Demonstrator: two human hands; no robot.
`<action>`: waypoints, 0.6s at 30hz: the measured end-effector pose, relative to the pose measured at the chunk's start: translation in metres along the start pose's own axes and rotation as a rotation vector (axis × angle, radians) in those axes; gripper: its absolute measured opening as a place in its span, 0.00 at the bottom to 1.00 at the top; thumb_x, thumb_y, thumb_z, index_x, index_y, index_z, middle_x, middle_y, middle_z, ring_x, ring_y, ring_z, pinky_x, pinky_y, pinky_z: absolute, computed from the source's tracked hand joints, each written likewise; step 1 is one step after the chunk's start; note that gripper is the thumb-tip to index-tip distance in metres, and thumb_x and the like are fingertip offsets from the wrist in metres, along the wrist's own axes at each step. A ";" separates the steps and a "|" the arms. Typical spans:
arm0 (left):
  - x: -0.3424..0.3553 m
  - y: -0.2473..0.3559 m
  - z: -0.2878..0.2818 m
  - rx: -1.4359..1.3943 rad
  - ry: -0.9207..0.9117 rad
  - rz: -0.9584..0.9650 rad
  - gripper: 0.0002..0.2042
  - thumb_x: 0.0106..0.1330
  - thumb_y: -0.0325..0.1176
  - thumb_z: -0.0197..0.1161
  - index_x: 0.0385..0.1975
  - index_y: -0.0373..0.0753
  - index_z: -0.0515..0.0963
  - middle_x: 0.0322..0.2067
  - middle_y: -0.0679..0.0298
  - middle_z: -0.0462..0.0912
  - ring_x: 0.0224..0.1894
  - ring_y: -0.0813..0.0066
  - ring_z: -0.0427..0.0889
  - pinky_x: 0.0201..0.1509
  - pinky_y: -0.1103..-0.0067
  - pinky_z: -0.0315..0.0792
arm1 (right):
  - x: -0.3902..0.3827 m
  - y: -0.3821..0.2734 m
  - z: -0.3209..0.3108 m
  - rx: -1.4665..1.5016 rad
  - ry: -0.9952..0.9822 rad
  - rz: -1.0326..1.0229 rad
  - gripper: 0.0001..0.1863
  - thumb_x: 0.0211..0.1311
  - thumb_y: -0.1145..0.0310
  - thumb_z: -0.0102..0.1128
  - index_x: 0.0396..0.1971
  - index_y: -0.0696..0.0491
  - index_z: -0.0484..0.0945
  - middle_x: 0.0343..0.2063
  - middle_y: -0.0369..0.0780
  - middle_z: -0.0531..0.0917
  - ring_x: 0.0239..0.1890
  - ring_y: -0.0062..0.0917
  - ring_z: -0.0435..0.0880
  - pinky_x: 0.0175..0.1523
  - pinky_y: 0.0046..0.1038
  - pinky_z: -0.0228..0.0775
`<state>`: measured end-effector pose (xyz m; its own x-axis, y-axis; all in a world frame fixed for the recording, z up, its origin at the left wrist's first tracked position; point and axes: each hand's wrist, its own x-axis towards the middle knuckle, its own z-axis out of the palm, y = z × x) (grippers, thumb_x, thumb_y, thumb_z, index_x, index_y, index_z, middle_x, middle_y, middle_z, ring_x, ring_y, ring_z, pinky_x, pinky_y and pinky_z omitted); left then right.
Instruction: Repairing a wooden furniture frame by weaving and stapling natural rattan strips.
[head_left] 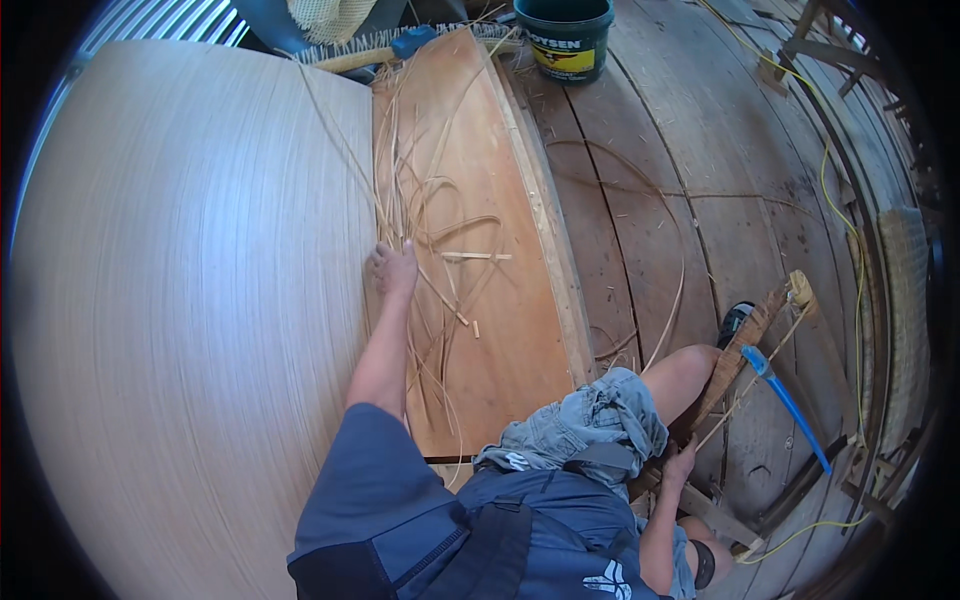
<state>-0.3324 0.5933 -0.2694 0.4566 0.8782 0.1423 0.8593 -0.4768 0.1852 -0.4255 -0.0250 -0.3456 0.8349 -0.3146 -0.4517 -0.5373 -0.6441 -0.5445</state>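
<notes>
My left hand (396, 268) reaches out over the bare plywood bench and closes around the near part of a loose bundle of thin cane-like strips (392, 190). Some strips curl across the plywood (480, 380). Low on the right, my right hand (680, 464) is closed at the near end of a long thin strip (745, 390), which slants up toward the top of a rough wooden post (800, 290). Its fingers are partly hidden. Close by, a blue long-handled tool (790, 410) rests against an upright wooden piece (740, 350).
On the left stands a large curved sheet of wood-grain panel (200, 270). A dark green bucket (566, 45) sits on the plank floor (640, 130) at the back. A wooden-handled tool with a blue head (412, 42) lies at the bench's far end. A yellow cord (826, 180) runs along the right.
</notes>
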 end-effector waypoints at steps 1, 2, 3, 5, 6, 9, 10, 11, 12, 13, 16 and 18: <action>0.007 0.001 0.011 -0.032 -0.077 -0.055 0.29 0.59 0.52 0.51 0.52 0.33 0.63 0.55 0.47 0.64 0.56 0.49 0.64 0.55 0.62 0.62 | 0.000 0.001 0.001 0.004 -0.001 -0.001 0.30 0.54 0.74 0.57 0.58 0.58 0.58 0.49 0.53 0.73 0.52 0.41 0.72 0.55 0.34 0.64; 0.012 0.003 0.021 -0.054 -0.166 -0.109 0.30 0.58 0.50 0.52 0.55 0.33 0.60 0.57 0.48 0.61 0.57 0.49 0.62 0.57 0.61 0.60 | 0.000 0.001 0.001 0.031 0.005 0.005 0.30 0.54 0.74 0.56 0.58 0.57 0.58 0.49 0.52 0.73 0.52 0.41 0.73 0.54 0.34 0.65; 0.016 0.010 0.033 -0.051 -0.144 -0.003 0.30 0.58 0.48 0.53 0.55 0.34 0.60 0.56 0.49 0.62 0.56 0.49 0.62 0.57 0.60 0.59 | 0.000 0.001 0.002 0.005 -0.002 -0.006 0.30 0.54 0.74 0.56 0.58 0.57 0.58 0.49 0.52 0.73 0.52 0.41 0.73 0.54 0.34 0.65; 0.014 0.028 0.051 -0.046 -0.145 0.156 0.29 0.58 0.46 0.54 0.55 0.36 0.60 0.55 0.52 0.63 0.56 0.50 0.63 0.58 0.58 0.58 | 0.000 -0.001 0.003 -0.040 0.024 -0.015 0.30 0.54 0.75 0.57 0.58 0.57 0.58 0.49 0.52 0.73 0.52 0.40 0.73 0.54 0.34 0.65; 0.012 0.039 0.057 -0.045 -0.169 0.207 0.27 0.58 0.45 0.53 0.55 0.37 0.61 0.55 0.53 0.63 0.56 0.51 0.63 0.58 0.58 0.58 | -0.001 -0.002 0.003 -0.047 0.023 -0.016 0.30 0.54 0.75 0.57 0.58 0.57 0.58 0.49 0.52 0.73 0.52 0.40 0.73 0.54 0.34 0.65; 0.008 0.065 0.059 -0.095 -0.119 0.220 0.23 0.59 0.44 0.52 0.51 0.39 0.65 0.53 0.56 0.65 0.55 0.53 0.64 0.57 0.57 0.58 | -0.002 -0.006 0.000 -0.026 0.006 0.027 0.30 0.54 0.75 0.57 0.57 0.57 0.59 0.49 0.52 0.73 0.52 0.40 0.72 0.55 0.34 0.64; 0.012 0.069 0.055 -0.106 -0.103 0.231 0.19 0.60 0.43 0.51 0.47 0.39 0.67 0.49 0.56 0.69 0.53 0.54 0.66 0.53 0.57 0.61 | -0.003 -0.006 -0.001 -0.030 0.008 0.007 0.30 0.53 0.76 0.57 0.58 0.57 0.59 0.49 0.52 0.73 0.52 0.40 0.72 0.55 0.34 0.64; 0.017 0.071 0.051 -0.095 -0.149 0.211 0.19 0.60 0.43 0.51 0.47 0.39 0.67 0.49 0.56 0.69 0.53 0.54 0.66 0.53 0.57 0.61 | -0.003 -0.005 -0.001 -0.032 0.012 -0.012 0.30 0.53 0.76 0.57 0.58 0.57 0.58 0.49 0.52 0.73 0.53 0.40 0.72 0.55 0.33 0.63; 0.027 0.069 0.045 -0.043 -0.114 0.218 0.18 0.61 0.43 0.50 0.46 0.39 0.67 0.47 0.56 0.71 0.51 0.53 0.68 0.50 0.58 0.63 | -0.003 -0.003 -0.001 -0.033 0.017 -0.008 0.30 0.53 0.76 0.57 0.58 0.57 0.58 0.49 0.52 0.73 0.53 0.40 0.72 0.55 0.33 0.63; 0.039 0.065 0.041 0.000 -0.057 0.238 0.17 0.61 0.43 0.49 0.45 0.39 0.67 0.45 0.56 0.72 0.50 0.52 0.69 0.47 0.58 0.65 | -0.004 -0.001 0.000 -0.026 -0.005 0.003 0.30 0.54 0.75 0.57 0.57 0.58 0.59 0.50 0.51 0.73 0.53 0.39 0.72 0.55 0.34 0.63; 0.087 0.043 0.041 -0.258 0.146 0.233 0.13 0.64 0.40 0.46 0.42 0.39 0.67 0.38 0.53 0.76 0.42 0.50 0.75 0.42 0.60 0.69 | -0.003 0.011 0.008 -0.118 -0.039 0.114 0.27 0.57 0.72 0.55 0.56 0.58 0.60 0.51 0.50 0.72 0.53 0.37 0.72 0.56 0.33 0.63; 0.125 0.026 0.051 -0.400 0.098 0.110 0.14 0.64 0.39 0.46 0.43 0.38 0.64 0.38 0.48 0.77 0.41 0.49 0.76 0.43 0.62 0.70 | -0.001 0.018 0.014 -0.211 -0.054 0.212 0.25 0.59 0.69 0.52 0.56 0.58 0.62 0.51 0.48 0.72 0.53 0.35 0.71 0.56 0.32 0.63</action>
<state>-0.2416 0.6924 -0.2960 0.4998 0.8229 0.2702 0.6410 -0.5612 0.5235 -0.4379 -0.0260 -0.3648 0.6961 -0.4235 -0.5797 -0.6575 -0.7003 -0.2779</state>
